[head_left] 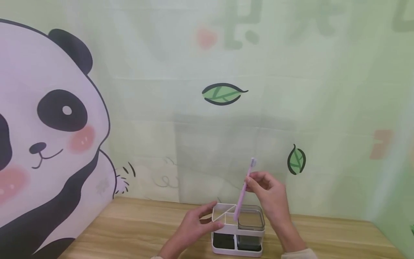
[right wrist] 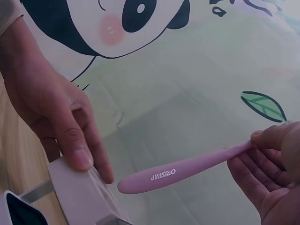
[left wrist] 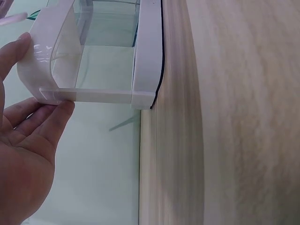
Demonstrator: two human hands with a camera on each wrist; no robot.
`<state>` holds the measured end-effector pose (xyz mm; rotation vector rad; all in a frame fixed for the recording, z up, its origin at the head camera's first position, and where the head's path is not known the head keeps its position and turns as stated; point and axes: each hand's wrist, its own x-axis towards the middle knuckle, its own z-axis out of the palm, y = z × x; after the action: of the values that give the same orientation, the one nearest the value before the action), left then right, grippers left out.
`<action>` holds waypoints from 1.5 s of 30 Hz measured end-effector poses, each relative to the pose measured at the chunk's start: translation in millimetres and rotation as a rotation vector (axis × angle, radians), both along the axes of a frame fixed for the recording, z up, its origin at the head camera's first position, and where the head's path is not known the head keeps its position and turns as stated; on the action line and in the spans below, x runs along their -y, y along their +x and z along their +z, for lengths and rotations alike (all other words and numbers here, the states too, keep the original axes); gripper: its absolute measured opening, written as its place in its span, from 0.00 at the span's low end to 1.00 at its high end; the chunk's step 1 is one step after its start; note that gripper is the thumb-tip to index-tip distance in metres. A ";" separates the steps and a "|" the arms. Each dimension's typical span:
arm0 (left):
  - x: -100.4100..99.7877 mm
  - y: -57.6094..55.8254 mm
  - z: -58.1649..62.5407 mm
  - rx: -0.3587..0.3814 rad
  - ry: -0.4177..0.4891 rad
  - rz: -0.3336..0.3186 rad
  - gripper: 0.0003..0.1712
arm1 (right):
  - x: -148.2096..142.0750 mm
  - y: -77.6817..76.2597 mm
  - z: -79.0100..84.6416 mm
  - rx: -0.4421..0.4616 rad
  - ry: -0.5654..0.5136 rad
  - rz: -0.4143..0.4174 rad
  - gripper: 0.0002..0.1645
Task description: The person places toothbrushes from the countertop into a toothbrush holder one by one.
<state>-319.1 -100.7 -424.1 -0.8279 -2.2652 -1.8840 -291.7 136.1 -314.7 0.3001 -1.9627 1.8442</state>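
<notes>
A white toothbrush holder stands on the wooden table, with divided slots on its left and a clear grey cup on its right. My left hand grips the slotted side, thumb at the front and fingers behind. In the left wrist view, the fingertips press against the holder's upper part. Between thumb and fingers, my right hand pinches a pink toothbrush, bristles up. Its handle end is over the holder, near the middle. Lettering shows on the toothbrush handle in the right wrist view.
Behind the table hangs a pale green backdrop printed with a large panda and leaves. Black pads lie in the holder's base below the slots and cup.
</notes>
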 end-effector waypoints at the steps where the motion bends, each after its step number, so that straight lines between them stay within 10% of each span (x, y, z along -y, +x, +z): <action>1: -0.6 0.3 0.2 -0.003 0.000 -0.002 0.40 | 0.9 -0.5 -1.7 0.001 -0.001 -0.002 0.12; 45: -0.1 1.9 3.8 0.032 -0.017 0.000 0.40 | 18.9 -24.8 -47.9 0.101 0.252 0.148 0.07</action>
<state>-317.2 -100.5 -420.3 -0.8054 -2.3029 -1.8935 -316.5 117.2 -362.6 0.4469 -2.3032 1.7282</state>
